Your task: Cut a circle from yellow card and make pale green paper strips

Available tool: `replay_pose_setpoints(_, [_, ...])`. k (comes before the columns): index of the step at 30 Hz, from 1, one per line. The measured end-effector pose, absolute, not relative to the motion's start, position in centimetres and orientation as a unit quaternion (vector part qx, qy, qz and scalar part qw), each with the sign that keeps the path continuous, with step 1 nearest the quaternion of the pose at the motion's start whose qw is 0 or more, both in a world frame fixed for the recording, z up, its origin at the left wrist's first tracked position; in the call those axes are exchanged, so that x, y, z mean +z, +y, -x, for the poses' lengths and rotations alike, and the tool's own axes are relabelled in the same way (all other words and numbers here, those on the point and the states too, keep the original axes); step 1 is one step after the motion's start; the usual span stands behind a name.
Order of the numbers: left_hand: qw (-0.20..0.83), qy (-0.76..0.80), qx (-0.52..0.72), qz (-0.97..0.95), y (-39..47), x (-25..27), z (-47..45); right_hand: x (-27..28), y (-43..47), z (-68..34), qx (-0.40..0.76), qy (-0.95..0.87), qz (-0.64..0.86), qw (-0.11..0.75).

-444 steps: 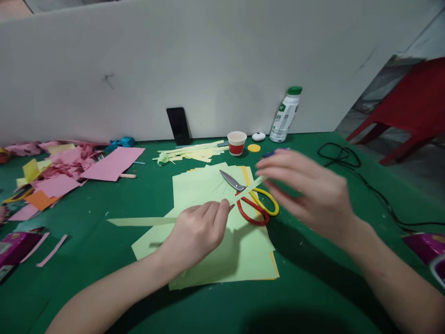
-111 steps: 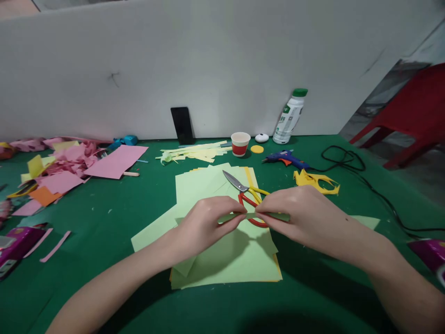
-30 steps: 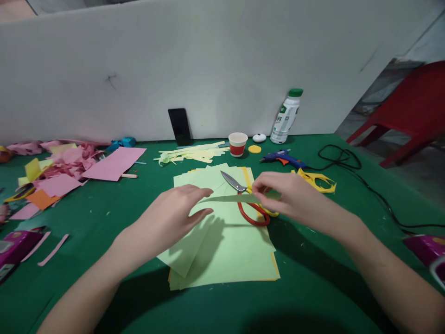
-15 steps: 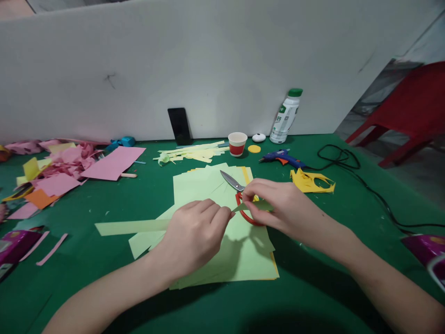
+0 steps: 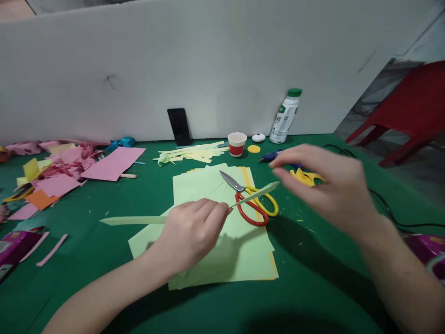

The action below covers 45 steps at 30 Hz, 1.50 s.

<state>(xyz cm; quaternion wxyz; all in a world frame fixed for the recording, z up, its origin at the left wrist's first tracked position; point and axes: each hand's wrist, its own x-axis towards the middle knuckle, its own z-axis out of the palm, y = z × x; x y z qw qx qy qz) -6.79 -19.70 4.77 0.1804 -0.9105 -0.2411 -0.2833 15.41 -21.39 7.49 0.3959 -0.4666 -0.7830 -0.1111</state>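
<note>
My left hand point(image 5: 194, 232) is closed around a pale green paper strip point(image 5: 134, 221). One length of the strip sticks out to the left, and a narrow folded-looking end slants up to the right past the thumb. Below the hand lies a stack of pale green paper sheets point(image 5: 225, 266) with yellow edges showing. Scissors point(image 5: 238, 187) with one red and one yellow handle rest on the stack, partly behind the strip's right end. My right hand point(image 5: 330, 190), smeared by motion, is apart from the strip, thumb and fingers spread with nothing between them.
Cut green strips point(image 5: 194, 153), a paper cup point(image 5: 237, 144), a phone point(image 5: 179, 126), a yellow disc point(image 5: 254, 149) and a bottle point(image 5: 285, 117) stand or lie along the white board. Pink paper scraps point(image 5: 69, 160) pile up at left. A glue gun point(image 5: 268, 157) is partly behind my right hand.
My right hand has let go of the strip's right end and moved right and up, opening. That end now shows in full, and the scissors' yellow handle is uncovered.
</note>
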Motion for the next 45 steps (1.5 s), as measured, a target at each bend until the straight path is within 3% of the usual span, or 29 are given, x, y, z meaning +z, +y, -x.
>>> replay_pose_setpoints(4, [0.220, -0.183, -0.271, 0.919, -19.7, 4.4, 6.5, 6.3, -22.2, -12.1, -0.051, -0.875, 0.354, 0.327])
replay_pose_setpoints(8, [0.250, -0.157, -0.287, 0.912, -19.6, 4.5, 6.3, 5.6, -21.9, -11.4, -0.077, -0.881, 0.336, 0.323])
replay_pose_setpoints(15, [0.079, -0.185, -0.283, 0.938, -19.4, 3.7, 7.0, 5.5, -21.6, -11.5, -0.126, -0.876, 0.349, 0.309])
replay_pose_setpoints(26, [0.070, -0.265, -0.300, 0.914, -19.4, 4.9, 7.6, 6.9, -20.2, -16.9, -0.156, -0.799, 0.508, 0.280])
replay_pose_setpoints(29, [0.057, -0.270, -0.299, 0.914, -19.3, 5.0, 7.6, 7.2, -19.9, -18.2, -0.155, -0.752, 0.556, 0.317])
replay_pose_setpoints(32, [0.037, -0.261, -0.300, 0.917, -19.1, 4.8, 7.5, 7.5, -20.5, -17.4, -0.084, -0.779, 0.516, 0.347])
replay_pose_setpoints(35, [0.023, -0.244, -0.308, 0.919, -18.8, 4.3, 7.3, 7.3, -21.5, -15.2, -0.023, -0.853, 0.443, 0.275])
replay_pose_setpoints(39, [-0.005, -0.221, -0.315, 0.923, -18.8, 4.0, 6.9, 6.2, -22.4, -12.6, -0.036, -0.883, 0.426, 0.193])
replay_pose_setpoints(45, [-0.102, -0.270, -0.301, 0.909, -18.5, 4.4, 6.8, 5.2, -22.4, -11.7, -0.085, -0.877, 0.422, 0.211])
